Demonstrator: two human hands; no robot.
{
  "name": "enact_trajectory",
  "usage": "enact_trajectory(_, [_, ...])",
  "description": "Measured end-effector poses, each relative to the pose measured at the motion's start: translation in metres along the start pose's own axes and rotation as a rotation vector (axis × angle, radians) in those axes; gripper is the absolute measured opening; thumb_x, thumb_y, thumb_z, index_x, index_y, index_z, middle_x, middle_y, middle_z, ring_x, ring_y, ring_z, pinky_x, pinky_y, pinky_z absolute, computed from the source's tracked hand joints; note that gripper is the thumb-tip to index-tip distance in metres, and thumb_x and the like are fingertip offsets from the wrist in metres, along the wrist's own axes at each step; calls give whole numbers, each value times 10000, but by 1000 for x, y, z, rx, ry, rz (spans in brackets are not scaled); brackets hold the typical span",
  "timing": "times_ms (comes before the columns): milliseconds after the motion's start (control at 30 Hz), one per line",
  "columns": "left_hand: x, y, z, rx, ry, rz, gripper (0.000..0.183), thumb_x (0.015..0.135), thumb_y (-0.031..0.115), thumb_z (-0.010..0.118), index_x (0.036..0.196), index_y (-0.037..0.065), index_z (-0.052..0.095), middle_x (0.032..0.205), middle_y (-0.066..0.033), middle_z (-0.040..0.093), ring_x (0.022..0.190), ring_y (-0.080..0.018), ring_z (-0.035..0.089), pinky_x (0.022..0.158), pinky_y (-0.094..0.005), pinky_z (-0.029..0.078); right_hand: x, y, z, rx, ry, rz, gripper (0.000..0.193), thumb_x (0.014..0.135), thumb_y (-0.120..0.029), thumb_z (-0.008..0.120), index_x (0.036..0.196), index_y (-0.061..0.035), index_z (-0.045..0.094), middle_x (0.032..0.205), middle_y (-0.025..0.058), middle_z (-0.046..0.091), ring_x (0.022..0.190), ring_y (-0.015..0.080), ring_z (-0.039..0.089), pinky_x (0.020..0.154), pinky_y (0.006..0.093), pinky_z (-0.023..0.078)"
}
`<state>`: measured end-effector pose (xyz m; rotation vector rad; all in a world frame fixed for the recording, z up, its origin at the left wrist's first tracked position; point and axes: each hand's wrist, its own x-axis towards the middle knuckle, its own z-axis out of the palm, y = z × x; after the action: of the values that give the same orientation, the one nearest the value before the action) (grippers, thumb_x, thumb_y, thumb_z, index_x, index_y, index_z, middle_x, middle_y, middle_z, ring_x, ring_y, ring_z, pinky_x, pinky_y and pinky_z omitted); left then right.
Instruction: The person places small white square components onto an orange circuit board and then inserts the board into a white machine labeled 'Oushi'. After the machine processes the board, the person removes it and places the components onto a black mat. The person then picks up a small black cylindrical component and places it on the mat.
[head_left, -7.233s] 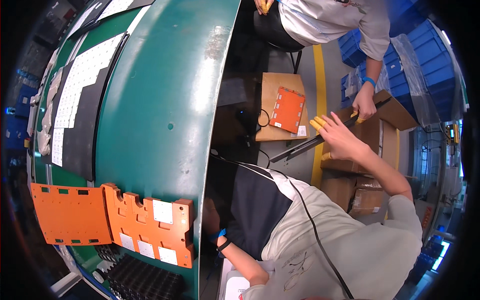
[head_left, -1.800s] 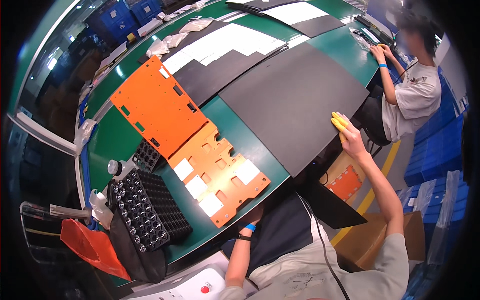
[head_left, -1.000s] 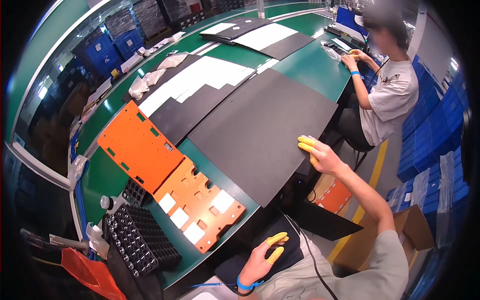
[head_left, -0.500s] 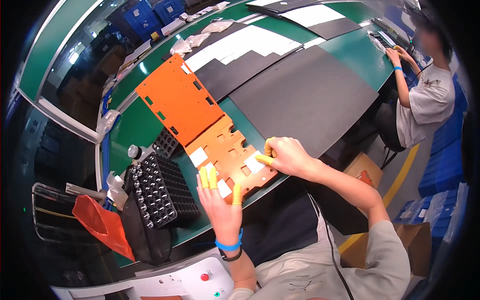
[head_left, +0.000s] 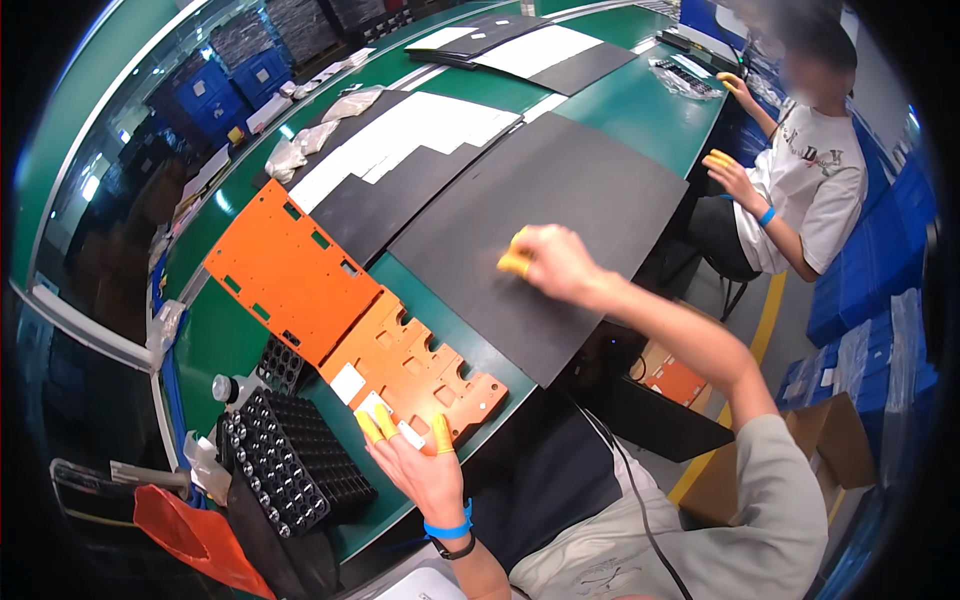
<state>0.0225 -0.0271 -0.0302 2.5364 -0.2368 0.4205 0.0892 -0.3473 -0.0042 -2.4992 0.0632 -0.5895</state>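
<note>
My left hand (head_left: 420,476), in yellow finger cots, rests with its fingers spread on the near end of the orange fixture base (head_left: 455,378). Its fingertips touch or lie beside small white plates (head_left: 376,406) there; another white plate (head_left: 347,383) sits nearer the hinge. The fixture's flat orange lid (head_left: 290,270) is folded back, away from me. Over the dark grey sheet (head_left: 540,170) is my right hand (head_left: 556,262), its cot-covered fingertips pinched together and blurred. Whatever those fingers may hold is hidden.
Left of the fixture stands a black tray of round cells (head_left: 290,460). White and black stepped sheets (head_left: 425,130) lie beyond, near plastic bags (head_left: 300,148). A co-worker (head_left: 800,170) sits at the far right, hands raised. An open carton (head_left: 825,440) is at right.
My right hand has left the fixture and moved out over the dark sheet. The white plate by its fingers is gone from the fixture. The view has shifted; the co-worker's hands have parted.
</note>
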Motion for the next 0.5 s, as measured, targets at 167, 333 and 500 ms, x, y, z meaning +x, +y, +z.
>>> enact_trajectory(167, [0,-2,1,23,17,0,732,913,320,725,1450,-67,414,1503,-273,398,1393,-453,357,1182,-497,257,21,123,-34,-593,274,-244,128,839,-205,683,827,-77,679,859,84,620,788,291,650,701,439,551])
enact_trajectory(333, [-1,-3,4,52,29,-23,856,889,408,729,1475,-83,345,1504,-285,390,1416,-447,342,1232,-561,138,3,153,-45,-519,190,-94,166,904,-181,642,975,-45,704,995,116,646,991,284,625,817,415,544])
enact_trajectory(500, [-2,-9,5,134,-35,-55,888,899,374,727,1524,-67,278,1562,-269,333,1436,-432,335,1226,-579,134,21,139,-35,-393,246,86,341,875,-334,727,963,-8,676,990,135,645,994,319,622,844,438,527])
